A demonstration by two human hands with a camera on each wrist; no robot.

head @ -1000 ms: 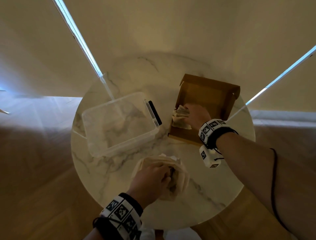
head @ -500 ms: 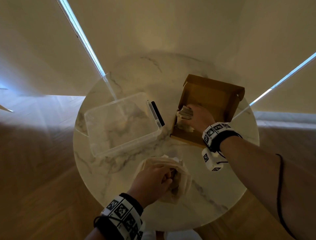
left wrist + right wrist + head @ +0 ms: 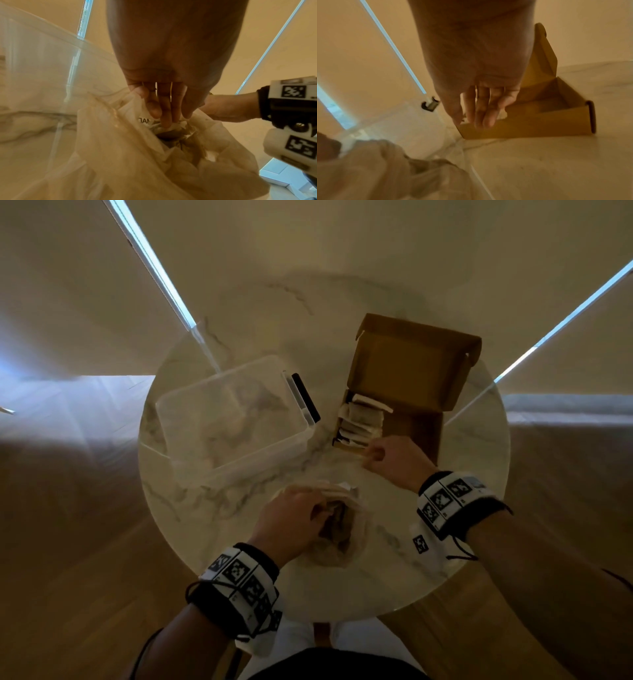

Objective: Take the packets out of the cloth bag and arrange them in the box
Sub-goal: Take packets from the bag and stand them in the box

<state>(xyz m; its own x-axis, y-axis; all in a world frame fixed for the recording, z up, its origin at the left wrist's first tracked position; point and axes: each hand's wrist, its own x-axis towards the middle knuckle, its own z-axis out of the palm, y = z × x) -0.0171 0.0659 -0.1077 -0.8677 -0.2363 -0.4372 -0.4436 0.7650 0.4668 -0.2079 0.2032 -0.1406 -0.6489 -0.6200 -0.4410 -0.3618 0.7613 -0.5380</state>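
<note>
Nearest me, my left hand [image 3: 289,520] sits on the cloth bag [image 3: 337,537] at the near middle of the round marble worktop [image 3: 387,577]. From the left wrist view its fingers [image 3: 164,108] reach down into the bag's [image 3: 120,155] open mouth and touch crumpled packets [image 3: 171,127] inside — they are bent, but I cannot tell whether they have actually closed on one.

A little farther and to the right, my right hand [image 3: 397,462] hovers over the near edge of the cardboard box [image 3: 411,364]; its fingers [image 3: 485,108] hang loose and slightly curled, holding nothing, just above the box's [image 3: 530,125] near wall.

Inside the box, a row of pale packets [image 3: 359,419] lies stacked along its left side — the right part of the floor is bare cardboard, and the lid stands open at the far end.

To the left, beside the box, stands a clear plastic tub [image 3: 233,419] with a dark clip on its right edge
</note>
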